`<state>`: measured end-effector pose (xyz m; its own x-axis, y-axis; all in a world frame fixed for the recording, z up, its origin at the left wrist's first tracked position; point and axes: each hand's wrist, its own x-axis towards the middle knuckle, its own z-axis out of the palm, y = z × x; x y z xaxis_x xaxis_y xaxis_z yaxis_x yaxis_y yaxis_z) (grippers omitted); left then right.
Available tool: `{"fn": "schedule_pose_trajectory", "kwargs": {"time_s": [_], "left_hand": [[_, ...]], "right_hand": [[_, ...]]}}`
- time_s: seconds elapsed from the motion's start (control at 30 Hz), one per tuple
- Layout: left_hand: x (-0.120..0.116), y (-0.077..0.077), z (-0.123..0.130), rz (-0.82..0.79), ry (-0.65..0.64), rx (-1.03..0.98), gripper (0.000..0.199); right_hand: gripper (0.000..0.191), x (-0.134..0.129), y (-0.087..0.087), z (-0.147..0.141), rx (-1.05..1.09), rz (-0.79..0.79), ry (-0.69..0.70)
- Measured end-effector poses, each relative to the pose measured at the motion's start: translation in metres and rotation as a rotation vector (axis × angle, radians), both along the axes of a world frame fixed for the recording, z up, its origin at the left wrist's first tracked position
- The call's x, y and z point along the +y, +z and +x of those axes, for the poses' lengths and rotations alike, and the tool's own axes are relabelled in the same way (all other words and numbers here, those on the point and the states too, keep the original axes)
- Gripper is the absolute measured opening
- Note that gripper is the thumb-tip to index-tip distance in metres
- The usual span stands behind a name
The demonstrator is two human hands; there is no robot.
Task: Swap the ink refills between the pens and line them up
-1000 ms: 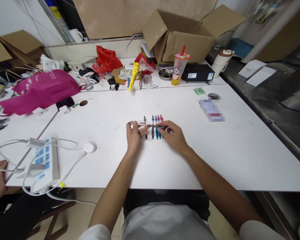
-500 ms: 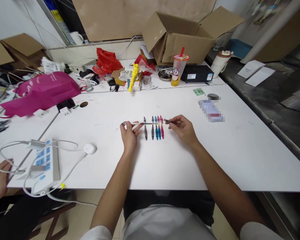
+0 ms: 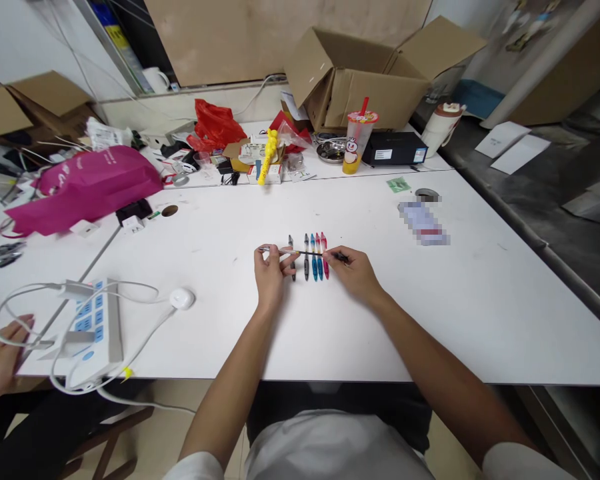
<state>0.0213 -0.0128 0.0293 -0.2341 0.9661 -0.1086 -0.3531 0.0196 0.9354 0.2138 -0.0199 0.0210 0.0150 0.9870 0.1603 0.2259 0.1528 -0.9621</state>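
The left hand (image 3: 268, 279) grips a clear pen barrel (image 3: 286, 251) between thumb and fingers. The right hand (image 3: 354, 275) pinches a dark pen piece (image 3: 341, 257). A thin dark refill (image 3: 311, 253) spans the gap between the hands, nearly level above the tabletop (image 3: 345, 340); how far either end is seated is too small to tell.

Beneath and between the hands, five pens lie roughly parallel: a dark pen (image 3: 291, 241) partly hidden by the left fingers, then, past a gap, a black pen (image 3: 307, 268), a blue pen (image 3: 315, 269), a pen with a pink top and blue lower half (image 3: 320, 269), and a pink pen (image 3: 326, 268) nearest the right hand.

The main risk is at the refill: if the hands tilt or drift out of line, it could bend, or slide free and roll among the pens. A loosened small part could drop too, and lowered fingers could nudge the row askew.

Left of the hands are a white power strip (image 3: 111, 327) and its cables; beyond it rests another person's hand (image 3: 3, 357). Ahead stands a lidded drink cup (image 3: 357, 143).
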Motion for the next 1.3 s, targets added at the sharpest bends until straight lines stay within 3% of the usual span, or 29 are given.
{"fn": "schedule_pose_trajectory", "kwargs": {"time_s": [0.33, 0.5, 0.77, 0.9, 1.03, 1.3], "left_hand": [[0.005, 0.008, -0.014, -0.038, 0.113, -0.049, 0.042], [0.002, 0.006, -0.007, -0.033, 0.058, -0.04, 0.043], [-0.006, -0.004, 0.009, 0.008, -0.138, -0.034, 0.052], [-0.004, -0.004, 0.009, 0.008, -0.117, -0.03, 0.05], [0.0, -0.002, 0.004, 0.012, -0.07, -0.037, 0.047], [0.0, 0.002, 0.001, 0.012, -0.014, -0.02, 0.048]], "right_hand": [[0.039, 0.004, 0.002, 0.013, -0.025, -0.032, -0.024], [0.036, 0.003, 0.004, 0.01, 0.004, -0.073, -0.001], [0.036, -0.003, -0.003, -0.001, 0.043, -0.081, 0.061], [0.041, -0.005, 0.001, -0.003, 0.051, -0.029, 0.087], [0.032, -0.002, 0.009, 0.003, 0.066, 0.073, 0.053], [0.024, 0.003, 0.003, 0.01, 0.049, 0.006, 0.033]]}}
